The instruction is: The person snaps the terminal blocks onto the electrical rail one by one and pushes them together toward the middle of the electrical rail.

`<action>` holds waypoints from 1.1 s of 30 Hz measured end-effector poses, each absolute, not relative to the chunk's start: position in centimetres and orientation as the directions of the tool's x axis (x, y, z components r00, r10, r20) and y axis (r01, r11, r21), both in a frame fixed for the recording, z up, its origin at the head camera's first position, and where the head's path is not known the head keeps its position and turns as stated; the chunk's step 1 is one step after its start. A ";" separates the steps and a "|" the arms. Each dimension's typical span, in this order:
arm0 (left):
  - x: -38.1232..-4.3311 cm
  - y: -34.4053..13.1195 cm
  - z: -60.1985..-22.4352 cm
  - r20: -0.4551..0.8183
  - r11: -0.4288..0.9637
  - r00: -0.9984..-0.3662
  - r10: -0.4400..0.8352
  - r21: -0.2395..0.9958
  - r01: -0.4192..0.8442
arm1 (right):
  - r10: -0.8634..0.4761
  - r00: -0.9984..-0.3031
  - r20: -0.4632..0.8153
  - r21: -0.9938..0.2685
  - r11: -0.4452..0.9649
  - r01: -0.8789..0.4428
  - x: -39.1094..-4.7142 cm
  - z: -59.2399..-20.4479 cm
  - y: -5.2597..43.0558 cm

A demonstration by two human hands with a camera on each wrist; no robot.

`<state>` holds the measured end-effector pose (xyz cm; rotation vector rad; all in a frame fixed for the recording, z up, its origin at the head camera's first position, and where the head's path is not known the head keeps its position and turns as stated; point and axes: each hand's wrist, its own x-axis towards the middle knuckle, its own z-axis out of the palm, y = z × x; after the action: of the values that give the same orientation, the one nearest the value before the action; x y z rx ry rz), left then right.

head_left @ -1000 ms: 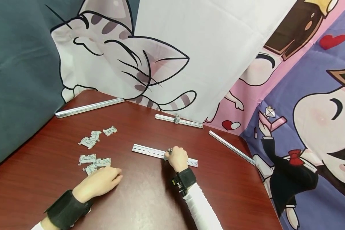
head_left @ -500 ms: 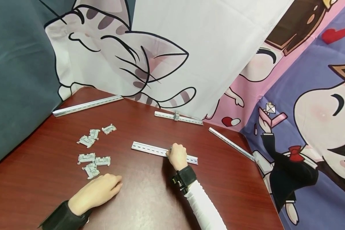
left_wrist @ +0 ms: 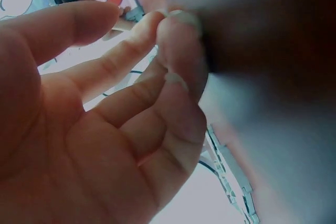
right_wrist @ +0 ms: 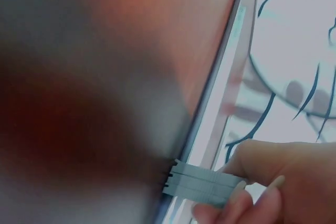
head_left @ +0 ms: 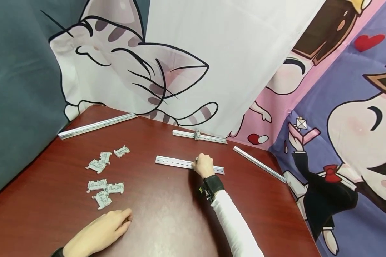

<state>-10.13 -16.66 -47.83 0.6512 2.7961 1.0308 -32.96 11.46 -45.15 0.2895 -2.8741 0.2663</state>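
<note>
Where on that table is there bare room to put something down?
Bare tabletop lies between the left grip and the white sleeve, and between that sleeve and the rightmost rail. Crowded: the pale pieces at left, and the nearest rail at the right grip.

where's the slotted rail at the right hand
Just below the head view's centre: the slotted rail lies partly behind the right hand, left of the rightmost rail.

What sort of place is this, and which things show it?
Probably an improvised indoor workspace for small parts: a reddish-brown table, slotted rails and small grey pieces laid out on it, and cartoon-printed cloth hanging behind.
</note>
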 end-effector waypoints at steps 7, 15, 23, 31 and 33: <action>-9.9 -17.1 -48.9 0.063 0.663 -0.893 0.446 0.646 0.378 | -0.086 -0.974 0.209 -0.200 0.971 -0.128 -36.6 -46.1 12.5; -10.2 -17.3 -49.4 0.083 0.655 -0.890 0.448 0.648 0.390 | -0.074 -0.979 0.188 -0.186 0.976 -0.109 -39.8 -46.4 12.9; -10.5 -17.5 -49.9 0.132 0.640 -0.874 0.468 0.631 0.439 | -0.087 -0.985 0.149 -0.145 0.983 -0.109 -42.2 -45.6 12.5; -11.1 -17.2 -49.9 0.084 0.652 -0.879 0.470 0.638 0.409 | -0.148 -0.959 0.240 -0.055 0.985 -0.165 -50.5 -51.9 16.0; -11.1 -17.1 -50.0 0.085 0.655 -0.880 0.468 0.635 0.410 | -0.154 -0.958 0.241 -0.020 0.986 -0.164 -53.3 -54.3 16.8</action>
<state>-11.07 -17.11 -49.96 0.7388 2.7786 1.0328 -53.27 16.84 -54.28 0.2346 -2.8902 0.0579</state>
